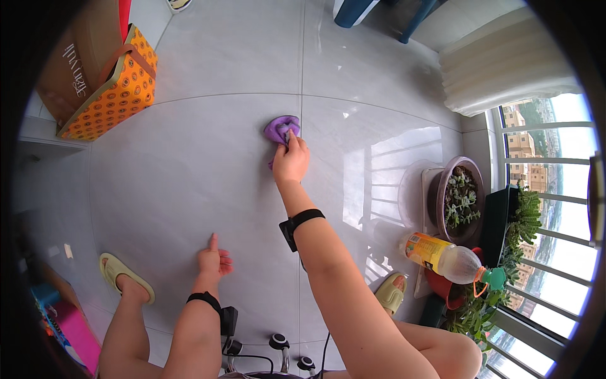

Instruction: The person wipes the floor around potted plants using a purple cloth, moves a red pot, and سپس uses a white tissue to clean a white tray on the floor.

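Note:
My right hand point(291, 160), at the centre of the view, is closed on a bunched purple cloth point(282, 129). The cloth lies against the grey tiled floor point(199, 156), close to a tile joint, and part of it is hidden under the hand. Lower and to the left, my left hand point(215, 259) is held over the floor with its fingers apart and nothing in it. Each forearm wears a black strap with a small black device.
Potted succulents point(461, 196) and a plastic bottle with a green cap point(445, 258) stand at right by the barred window. An orange patterned bag point(118, 90) is at upper left. A pale curtain point(506, 61) hangs at upper right. Chair casters point(279, 341) are at the bottom, between slippered feet.

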Demonstrator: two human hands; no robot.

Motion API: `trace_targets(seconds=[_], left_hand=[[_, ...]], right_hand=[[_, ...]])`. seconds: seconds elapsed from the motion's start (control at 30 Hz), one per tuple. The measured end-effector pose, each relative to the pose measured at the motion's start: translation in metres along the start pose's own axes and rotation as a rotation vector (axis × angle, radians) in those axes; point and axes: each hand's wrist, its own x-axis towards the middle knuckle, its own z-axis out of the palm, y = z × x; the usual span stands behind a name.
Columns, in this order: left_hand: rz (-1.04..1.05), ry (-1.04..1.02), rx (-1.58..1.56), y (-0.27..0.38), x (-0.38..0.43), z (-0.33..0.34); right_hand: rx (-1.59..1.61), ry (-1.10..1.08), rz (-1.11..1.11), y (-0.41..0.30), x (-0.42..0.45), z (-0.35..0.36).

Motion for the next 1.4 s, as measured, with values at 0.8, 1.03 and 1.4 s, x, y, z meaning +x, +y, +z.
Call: trace_targets(seconds=[0.8, 1.03, 1.4], left_hand=[[-0.020, 0.011, 0.024, 0.006, -0.011, 0.007], [-0.012, 0.010, 0.092, 0.004, -0.011, 0.021], [0.002, 0.039, 0.051, 0.006, -0.008, 0.014]], right_hand=[[1.454, -0.402, 0.713, 0.117, -0.019, -0.086], [0.964, -0.158, 0.628, 0.082, -0.011, -0.103], [0.187, -0.086, 0.241, 0.079, -0.002, -0.114]])
